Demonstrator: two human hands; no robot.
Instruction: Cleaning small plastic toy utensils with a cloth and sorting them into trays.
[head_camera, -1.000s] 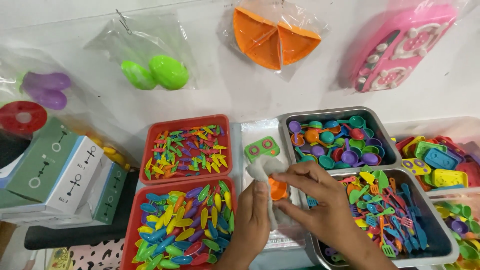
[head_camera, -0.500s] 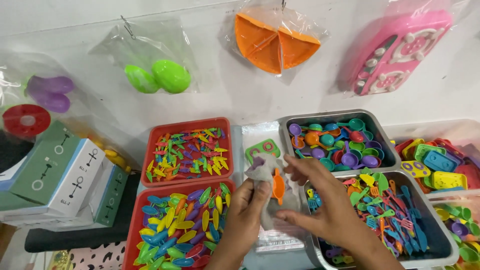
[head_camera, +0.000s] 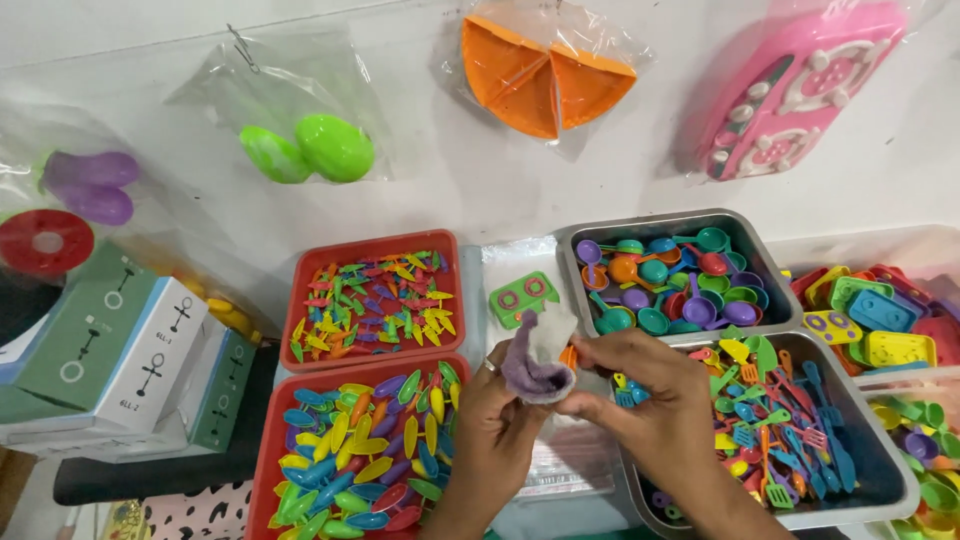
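My left hand and my right hand meet at the bottom middle and together hold a small clear plastic bag with a purple toy piece inside it. The left fingers pinch the bag from below, the right thumb and fingers grip its right side. An orange toy piece shows just behind the bag. A green toy stove lies on a stack of clear bags right behind the hands.
Two red trays, one behind the other, hold small coloured toy cutlery at left. Two metal trays, the far one and the near one, hold toy pans and utensils at right. Boxes stand far left. Bagged toys hang on the wall.
The hands have lifted slightly. The purple piece now sits inside the bag, and the orange piece is mostly hidden behind it.
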